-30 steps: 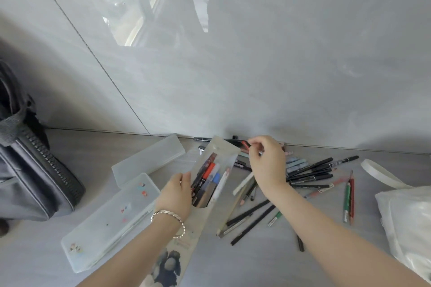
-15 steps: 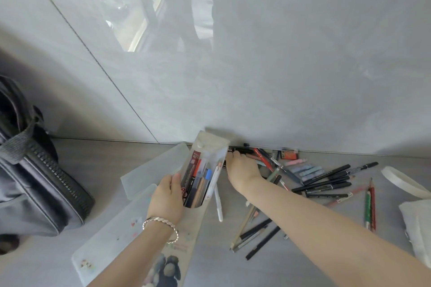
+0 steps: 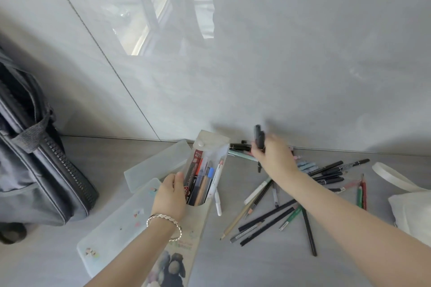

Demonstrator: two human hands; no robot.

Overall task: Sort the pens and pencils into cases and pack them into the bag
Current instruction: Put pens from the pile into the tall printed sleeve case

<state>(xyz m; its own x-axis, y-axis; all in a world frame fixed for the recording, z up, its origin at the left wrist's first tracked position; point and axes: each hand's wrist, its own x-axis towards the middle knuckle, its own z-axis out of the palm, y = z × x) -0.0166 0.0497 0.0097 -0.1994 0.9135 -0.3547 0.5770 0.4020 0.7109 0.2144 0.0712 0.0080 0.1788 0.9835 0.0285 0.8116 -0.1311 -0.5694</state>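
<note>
My left hand (image 3: 171, 196) grips a clear soft pencil case (image 3: 205, 170) tilted up off the table, with several pens standing in its open mouth. My right hand (image 3: 274, 158) is shut on a black pen (image 3: 259, 136), lifted near the wall and blurred by motion. A scatter of loose pens and pencils (image 3: 279, 212) lies on the table under and to the right of my right arm. A white pen (image 3: 217, 202) lies beside the case. The grey bag (image 3: 35, 165) stands at the far left.
Two frosted hard cases lie left of the soft case, one (image 3: 154, 165) near the wall and one (image 3: 116, 228) under my left wrist. A white cloth bag (image 3: 410, 212) with a strap sits at the right edge. A glossy tiled wall rises behind the table.
My right hand went down to the pens along the wall, then lifted with a black pen in its fingers. The left hand has kept the soft case raised.
</note>
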